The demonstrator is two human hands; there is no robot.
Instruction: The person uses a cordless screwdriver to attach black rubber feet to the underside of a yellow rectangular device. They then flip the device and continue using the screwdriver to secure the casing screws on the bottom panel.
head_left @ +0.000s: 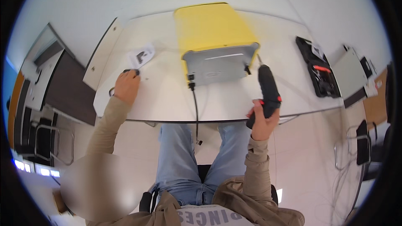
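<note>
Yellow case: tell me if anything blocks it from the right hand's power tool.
Nothing visible does: the bit of the power tool in the right hand ends beside the yellow case; contact is unclear.

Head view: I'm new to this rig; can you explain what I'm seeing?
No robot here: these are a person's bare hands, seen by a fisheye camera on their head, so straight edges bend. Picture left is their left. The right hand grips a black-and-red power driver, pointing toward the yellow box. The left hand is at a small dark object, too unclear to name. The white table also bears a white card and an open black tool case. A black cable hangs from the box.
</note>
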